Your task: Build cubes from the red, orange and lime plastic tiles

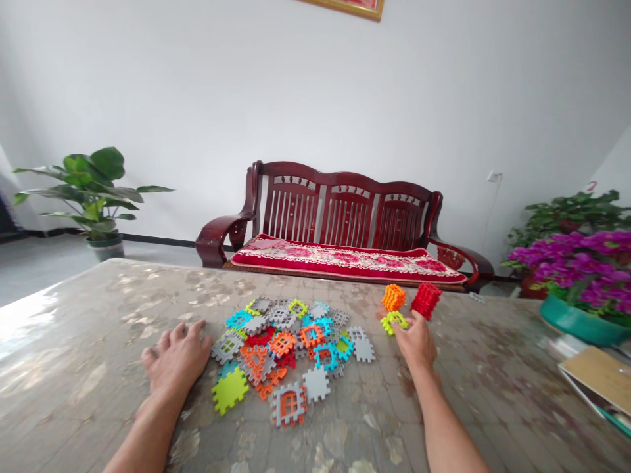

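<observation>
My left hand (178,358) lies palm down on the table, fingers apart, just left of a loose heap of plastic interlocking tiles (283,316). These tiles have notched edges and come in grey, orange, blue, red and lime green. My right hand (418,343), to the right of the heap, pinches a lime-green interlocking tile (394,322) low over the table; its fingertips partly cover the tile. Right behind that tile stands an orange stack of tiles (393,297). A red stack of tiles (426,300) stands just beyond my right fingers.
The table (98,348) has a shiny patterned cover. At its right side are a teal pot (576,322) of purple flowers (582,259) and a cardboard-coloured box (601,378). A dark red wooden bench (345,213) stands behind the table; a leafy plant (96,190) is at left.
</observation>
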A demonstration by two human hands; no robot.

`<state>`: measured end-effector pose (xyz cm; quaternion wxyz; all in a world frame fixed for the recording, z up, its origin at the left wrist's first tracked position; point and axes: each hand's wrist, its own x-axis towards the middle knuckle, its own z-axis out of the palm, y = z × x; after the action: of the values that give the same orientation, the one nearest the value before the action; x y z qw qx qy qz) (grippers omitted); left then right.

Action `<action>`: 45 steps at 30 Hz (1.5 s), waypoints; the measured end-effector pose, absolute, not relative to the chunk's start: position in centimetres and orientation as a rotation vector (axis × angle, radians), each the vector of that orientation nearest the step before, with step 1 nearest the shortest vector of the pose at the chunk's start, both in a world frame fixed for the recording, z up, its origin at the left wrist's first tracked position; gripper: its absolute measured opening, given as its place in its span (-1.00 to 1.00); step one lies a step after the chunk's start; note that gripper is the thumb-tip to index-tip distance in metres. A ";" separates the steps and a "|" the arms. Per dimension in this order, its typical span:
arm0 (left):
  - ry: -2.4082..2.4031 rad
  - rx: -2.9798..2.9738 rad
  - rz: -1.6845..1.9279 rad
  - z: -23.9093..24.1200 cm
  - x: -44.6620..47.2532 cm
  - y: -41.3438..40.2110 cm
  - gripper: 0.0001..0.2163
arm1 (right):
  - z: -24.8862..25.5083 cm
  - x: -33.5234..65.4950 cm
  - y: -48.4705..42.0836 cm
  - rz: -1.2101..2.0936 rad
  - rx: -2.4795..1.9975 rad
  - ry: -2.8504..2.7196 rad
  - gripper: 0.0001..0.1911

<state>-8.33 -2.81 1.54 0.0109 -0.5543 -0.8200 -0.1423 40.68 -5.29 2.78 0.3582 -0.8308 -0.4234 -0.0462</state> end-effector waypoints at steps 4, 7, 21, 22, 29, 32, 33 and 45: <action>-2.551 -1.738 -0.448 1.3 -8.5 -2.7 -0.52 | 2.9 40.0 -5.5 -0.092 -2.225 -1.123 -0.32; -2.554 -1.731 -0.447 1.2 -8.5 -2.6 -0.52 | 2.9 39.9 -5.4 -0.074 -2.258 -1.177 -0.30; -2.569 -1.741 -0.477 1.8 -8.2 -2.9 -0.51 | 1.7 40.3 -4.7 -0.193 -2.333 -1.296 -0.24; -2.577 -1.741 -0.462 1.7 -8.2 -2.9 -0.51 | 1.7 40.3 -4.7 -0.191 -2.337 -1.303 -0.24; -2.575 -1.726 -0.420 1.5 -8.1 -3.0 -0.51 | 2.0 39.6 -4.9 -0.380 -2.248 -1.342 -0.35; -2.590 -1.711 -0.418 1.9 -7.7 -3.2 -0.51 | 2.0 37.9 -4.6 -0.372 -2.055 -1.475 -0.50; -2.593 -1.712 -0.415 2.1 -7.7 -3.3 -0.51 | 2.0 36.9 -4.4 -0.326 -1.977 -1.540 -0.54; -2.577 -1.700 -0.364 2.4 -7.4 -3.7 -0.53 | 6.7 22.8 -0.1 0.081 -1.766 -2.090 -0.61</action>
<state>-7.35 -3.74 2.37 0.0166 -0.5467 -0.8289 -0.1170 22.77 -0.12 6.69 0.2007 -0.6319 -0.7481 0.0291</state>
